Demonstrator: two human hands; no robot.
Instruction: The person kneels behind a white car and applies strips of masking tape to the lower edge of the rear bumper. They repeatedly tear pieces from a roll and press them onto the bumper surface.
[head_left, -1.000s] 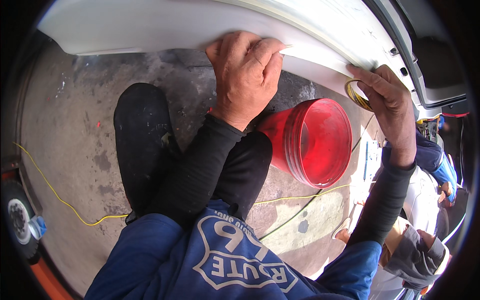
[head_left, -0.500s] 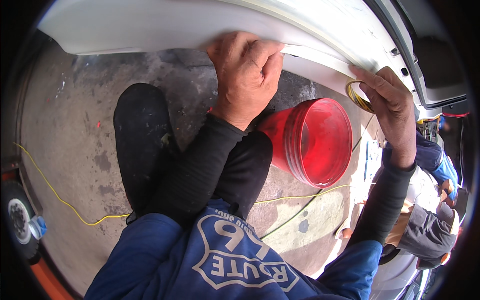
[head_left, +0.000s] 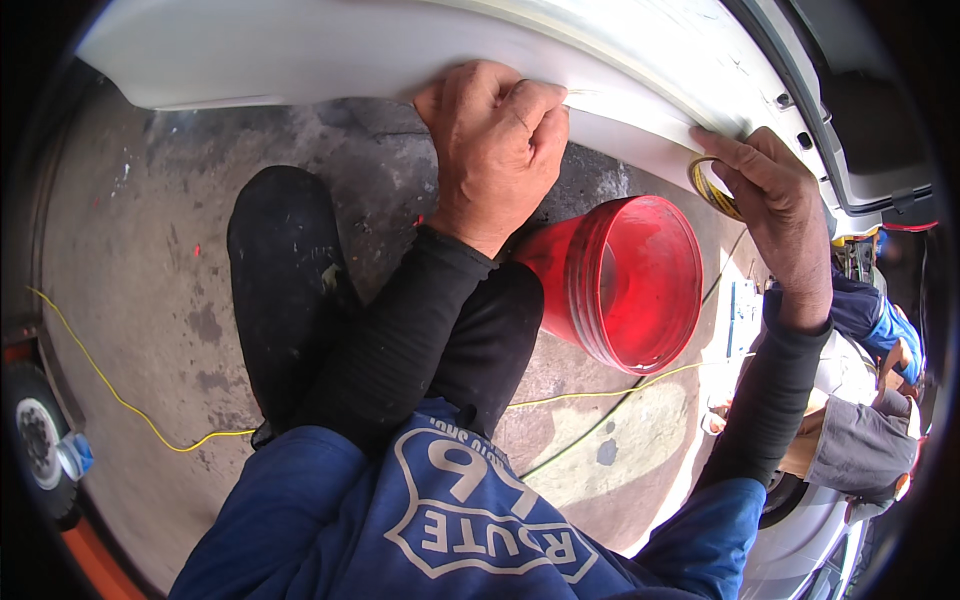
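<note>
A white car body panel (head_left: 300,50) curves across the top of the view. At its lower edge is my left hand (head_left: 495,155), closed, thumb and fingers pinched against the panel; a sliver of thin tape shows beside the thumb. Farther right, my right hand (head_left: 775,205) grips a narrow yellow roll of tape (head_left: 712,190), its index finger stretched along the panel. The strip between the hands is hard to make out against the white surface. My left fingertips are partly hidden behind the hand.
A red bucket (head_left: 650,290) lies tipped with its mouth to the right, near my knee. A yellow cord (head_left: 130,405) and a dark hose (head_left: 580,430) cross the concrete floor. At the right, other people (head_left: 860,445) are beside a car. A wheel (head_left: 40,430) stands at far left.
The white strip that stood out between my hands is now barely visible along the panel. My right hand has shifted slightly up and left; my left hand stays nearly in place.
</note>
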